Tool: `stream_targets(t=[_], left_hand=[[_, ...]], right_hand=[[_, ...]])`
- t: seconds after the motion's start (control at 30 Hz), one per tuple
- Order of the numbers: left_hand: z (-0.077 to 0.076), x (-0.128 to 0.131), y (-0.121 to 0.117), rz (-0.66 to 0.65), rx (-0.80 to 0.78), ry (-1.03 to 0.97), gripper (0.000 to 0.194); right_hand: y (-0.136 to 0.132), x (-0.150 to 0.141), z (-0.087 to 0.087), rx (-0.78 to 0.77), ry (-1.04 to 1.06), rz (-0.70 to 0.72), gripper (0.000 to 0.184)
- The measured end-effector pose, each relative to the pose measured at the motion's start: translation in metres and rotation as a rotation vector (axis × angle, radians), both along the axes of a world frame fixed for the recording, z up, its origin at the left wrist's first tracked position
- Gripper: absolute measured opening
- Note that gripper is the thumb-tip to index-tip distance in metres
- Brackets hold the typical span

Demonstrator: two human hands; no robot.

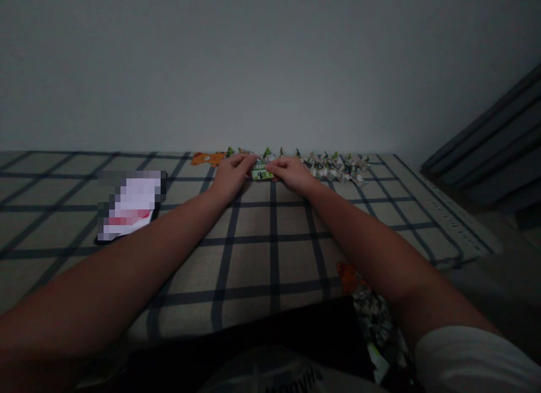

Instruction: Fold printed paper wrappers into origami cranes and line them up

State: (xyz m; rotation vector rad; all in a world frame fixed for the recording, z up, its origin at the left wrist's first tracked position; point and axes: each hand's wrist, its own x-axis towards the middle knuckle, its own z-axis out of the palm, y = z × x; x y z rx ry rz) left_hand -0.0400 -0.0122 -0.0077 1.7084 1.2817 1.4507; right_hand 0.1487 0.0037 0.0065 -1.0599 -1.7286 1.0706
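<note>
Both hands meet near the table's far edge around a small green-and-white wrapped packet (pixel 262 174). My left hand (pixel 235 169) pinches its left end, and my right hand (pixel 289 172) pinches the right end between thumb and fingers. The fingers cover part of the packet, and its contents cannot be made out. Just behind the hands stand several small wrapped pieces with twisted, pointed ends. More of these green-and-white pieces (pixel 336 166) lie in rows to the right of my right hand.
A phone with a blurred screen (pixel 135 204) lies left of my left forearm on the checked tablecloth (pixel 253 258). At lower right, beside my lap, is a heap of similar wrapped pieces (pixel 374 320). A plain wall (pixel 270 72) rises behind; dark ribbed panels (pixel 490 139) stand right.
</note>
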Motion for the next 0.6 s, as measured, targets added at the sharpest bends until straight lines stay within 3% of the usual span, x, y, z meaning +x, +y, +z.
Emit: stream_targets(t=[0.27, 0.6], left_hand=[[0.000, -0.001, 0.002, 0.014, 0.024, 0.029, 0.034], [-0.001, -0.001, 0.000, -0.039, 0.035, 0.114, 0.033]], right_hand=[[0.008, 0.001, -0.012, 0.043, 0.011, 0.074, 0.026], [0.000, -0.003, -0.004, 0.153, 0.006, 0.040, 0.022]])
